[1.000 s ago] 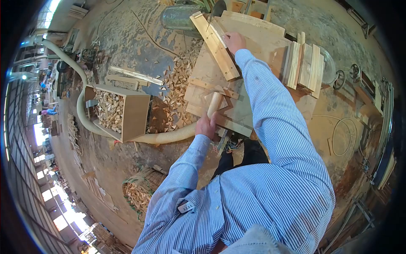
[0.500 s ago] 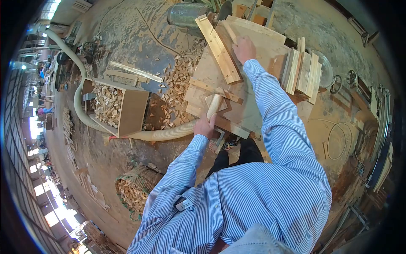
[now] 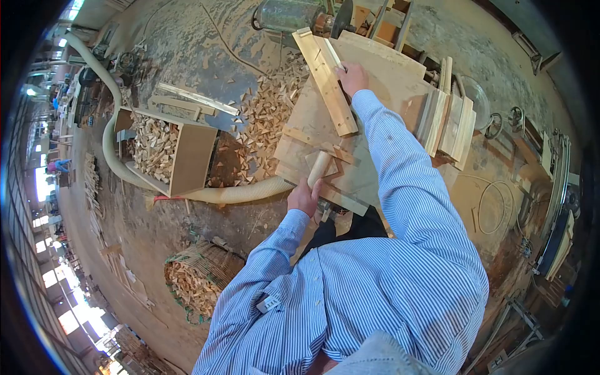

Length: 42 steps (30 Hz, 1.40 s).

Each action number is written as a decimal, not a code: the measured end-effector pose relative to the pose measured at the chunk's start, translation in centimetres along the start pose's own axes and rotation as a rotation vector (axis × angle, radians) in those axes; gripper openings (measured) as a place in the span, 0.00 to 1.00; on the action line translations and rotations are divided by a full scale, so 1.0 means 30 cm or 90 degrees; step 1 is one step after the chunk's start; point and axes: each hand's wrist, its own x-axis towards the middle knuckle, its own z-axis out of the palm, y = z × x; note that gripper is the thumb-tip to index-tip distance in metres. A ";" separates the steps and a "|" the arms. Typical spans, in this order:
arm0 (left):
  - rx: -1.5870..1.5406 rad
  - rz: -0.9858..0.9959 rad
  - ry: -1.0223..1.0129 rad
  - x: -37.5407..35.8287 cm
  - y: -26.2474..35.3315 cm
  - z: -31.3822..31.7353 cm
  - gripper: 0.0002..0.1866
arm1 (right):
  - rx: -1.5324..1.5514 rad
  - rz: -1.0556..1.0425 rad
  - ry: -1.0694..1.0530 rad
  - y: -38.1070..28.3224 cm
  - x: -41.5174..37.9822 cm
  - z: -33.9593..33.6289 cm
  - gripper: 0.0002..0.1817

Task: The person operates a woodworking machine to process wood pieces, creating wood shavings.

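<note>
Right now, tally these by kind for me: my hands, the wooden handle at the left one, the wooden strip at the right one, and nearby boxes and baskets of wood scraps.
Left hand and right hand: 2
Wooden handle: 1
Wooden strip: 1
Box of scraps: 1
Basket of scraps: 1
Total: 6

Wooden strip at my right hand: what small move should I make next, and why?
I'd probably ease the wooden strip sideways against the long board: the right hand grips its near end, and it runs roughly alongside that board, while the left hand holds a round wooden piece.
</note>
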 end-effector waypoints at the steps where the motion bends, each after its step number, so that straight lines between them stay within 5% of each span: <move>1: 0.011 -0.004 -0.002 0.004 -0.001 0.002 0.30 | 0.000 0.000 -0.002 0.000 0.022 0.010 0.20; 37: 0.073 0.077 0.100 0.210 0.130 0.091 0.32 | 0.042 0.002 -0.019 0.095 0.216 -0.124 0.22; 42: 0.056 0.066 0.099 0.185 0.106 0.083 0.32 | -0.056 -0.037 0.079 0.103 0.139 -0.177 0.19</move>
